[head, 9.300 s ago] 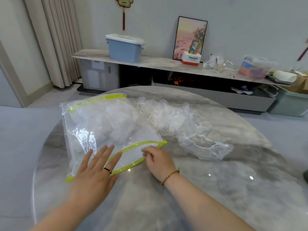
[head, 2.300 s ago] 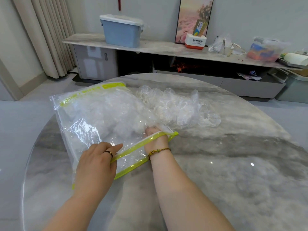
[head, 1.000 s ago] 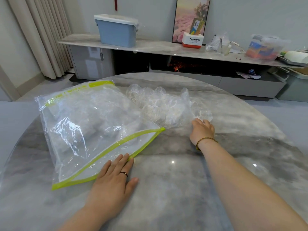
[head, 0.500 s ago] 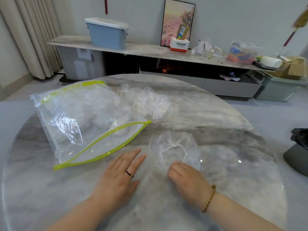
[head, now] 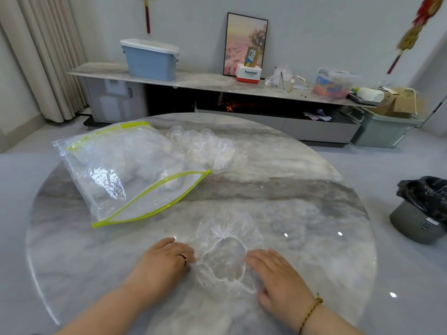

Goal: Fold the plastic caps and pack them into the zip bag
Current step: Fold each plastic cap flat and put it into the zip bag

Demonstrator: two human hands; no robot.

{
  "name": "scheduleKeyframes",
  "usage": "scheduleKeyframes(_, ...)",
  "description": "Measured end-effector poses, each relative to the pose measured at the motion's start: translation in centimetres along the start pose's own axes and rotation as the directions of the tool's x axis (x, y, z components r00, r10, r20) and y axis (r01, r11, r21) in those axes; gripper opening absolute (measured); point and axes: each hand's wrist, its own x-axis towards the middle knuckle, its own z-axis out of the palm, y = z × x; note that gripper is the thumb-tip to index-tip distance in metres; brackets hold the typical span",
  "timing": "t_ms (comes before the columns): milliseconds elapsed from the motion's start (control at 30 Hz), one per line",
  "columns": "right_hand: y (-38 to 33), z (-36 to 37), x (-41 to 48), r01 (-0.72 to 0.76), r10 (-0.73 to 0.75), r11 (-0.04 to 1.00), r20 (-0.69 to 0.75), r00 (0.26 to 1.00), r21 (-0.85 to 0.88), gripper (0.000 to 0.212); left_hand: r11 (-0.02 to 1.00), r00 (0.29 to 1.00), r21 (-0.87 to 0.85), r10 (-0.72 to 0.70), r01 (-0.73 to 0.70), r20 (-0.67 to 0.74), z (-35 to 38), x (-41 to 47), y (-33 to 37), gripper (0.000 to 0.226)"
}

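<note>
A single crumpled clear plastic cap (head: 225,257) has been drawn off the far heap within the last second. It has been laid at the 6 o'clock edge of the round grey marble bench (head: 314,213), with its gathered rim uppermost. From this it is judged that another fold is about to be begun; no crease is yet seen in it.

The left hand (head: 167,259), taken away from the bag's mouth, is set at the cap's 9 o'clock side. Its knuckles are up and its fingers are bent toward the rim; whether the film is pinched cannot be told. The right hand (head: 278,274), brought back from the heap, is laid palm down at the cap's 3 o'clock side. Its fingers are straight and flat on the film, and nothing is gripped.

Beyond, at 10 o'clock, the transparent zip bag with a yellow-green zip strip (head: 130,175) is left lying. Its mouth gapes toward the hands, and pale packed caps are seen inside. At 12 o'clock, against the bag's far side, the heap of unfolded clear caps (head: 205,148) remains to be worked through.
</note>
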Motion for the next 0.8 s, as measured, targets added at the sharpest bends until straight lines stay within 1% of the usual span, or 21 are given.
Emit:
scheduleKeyframes(33,0.1,-0.1,0.1,-0.048,0.049,0.999,-0.018,0.999,0.019,0.040,0.999,0.999,0.000,-0.033,0.033,-0.026,-0.2,-0.1,0.1,0.034)
scheduleKeyframes(100,0.1,-0.4,0.2,-0.150,0.152,0.980,-0.008,0.988,0.131,0.025,0.993,0.993,-0.046,-0.110,0.108,-0.050,-0.2,-0.4,0.0,0.031)
scheduleKeyframes(133,0.2,-0.7,0.6,-0.203,0.206,0.957,0.006,0.979,0.209,0.020,0.982,0.986,-0.094,-0.166,0.163,-0.031,-0.3,-0.5,0.1,0.029)
scheduleKeyframes(167,0.5,-0.6,0.9,-0.252,0.252,0.943,0.030,0.967,0.216,0.018,0.956,0.971,-0.179,-0.237,0.233,-0.005,-0.2,-0.5,0.1,0.027)
scheduleKeyframes(200,0.3,-0.8,1.1,-0.322,0.310,0.911,0.086,0.947,0.256,0.021,0.910,0.947,-0.266,-0.320,0.319,0.040,-0.1,-0.4,0.0,0.026)
scheduleKeyframes(267,0.3,-0.8,1.9,-0.424,0.416,0.838,0.102,0.904,0.343,0.032,0.805,0.891,-0.396,-0.446,0.441,0.086,0.3,-0.2,0.2,0.027)
scheduleKeyframes(333,0.2,-0.6,2.9,-0.476,0.499,0.760,0.072,0.863,0.442,0.032,0.711,0.816,-0.451,-0.574,0.539,0.070,0.6,0.3,0.2,0.024)
scheduleKeyframes(400,0.2,0.0,3.7,-0.521,0.571,0.696,0.061,0.819,0.494,0.034,0.618,0.732,-0.504,-0.680,0.603,0.042,0.8,0.9,0.2,0.031)
scheduleKeyframes(467,0.3,0.5,4.7,-0.572,0.624,0.665,0.064,0.779,0.480,0.033,0.549,0.662,-0.497,-0.746,0.672,0.071,1.0,1.5,0.2,0.031)
scheduleKeyframes(500,0.2,0.6,5.2,-0.597,0.647,0.649,0.071,0.759,0.472,0.029,0.543,0.649,-0.465,-0.755,0.699,0.093,0.9,1.8,0.2,0.026)
scheduleKeyframes(533,0.0,0.6,5.5,-0.613,0.652,0.660,0.075,0.755,0.434,0.022,0.546,0.637,-0.416,-0.763,0.727,0.112,0.9,2.0,0.2,0.015)
scheduleKeyframes(567,0.0,0.7,5.9,-0.619,0.648,0.692,0.058,0.760,0.371,0.010,0.550,0.616,-0.347,-0.780,0.759,0.111,0.6,2.2,0.4,0.004)
scheduleKeyframes(600,-0.2,0.7,6.3,-0.620,0.636,0.730,0.046,0.770,0.287,0.013,0.581,0.611,-0.250,-0.790,0.775,0.058,0.3,2.3,0.4,0.013)
scheduleKeyframes(633,-0.4,1.0,6.5,-0.605,0.613,0.773,0.020,0.790,0.189,0.027,0.661,0.664,-0.174,-0.746,0.730,-0.052,0.4,2.4,0.2,0.022)
scheduleKeyframes(667,-0.7,0.9,6.7,-0.577,0.583,0.810,-0.037,0.812,0.106,0.037,0.739,0.722,-0.146,-0.674,0.658,-0.155,0.4,2.4,0.2,0.028)
scheduleKeyframes(700,-0.9,1.0,6.9,-0.534,0.535,0.844,-0.152,0.831,0.048,0.043,0.823,0.790,-0.119,-0.566,0.555,-0.235,0.6,2.5,0.4,0.032)
scheduleKeyframes(733,-1.2,1.3,7.1,-0.482,0.488,0.872,-0.241,0.839,0.087,0.043,0.885,0.852,-0.102,-0.466,0.455,-0.240,0.6,2.7,0.8,0.031)
scheduleKeyframes(767,-1.4,1.5,7.2,-0.394,0.419,0.908,-0.308,0.854,0.142,0.040,0.926,0.900,-0.088,-0.378,0.368,-0.217,1.0,2.9,1.0,0.028)
scheduleKeyframes(800,-1.7,1.7,7.3,-0.305,0.338,0.941,-0.325,0.883,0.148,0.038,0.941,0.932,-0.071,-0.336,0.330,-0.132,1.2,3.0,1.4,0.032)
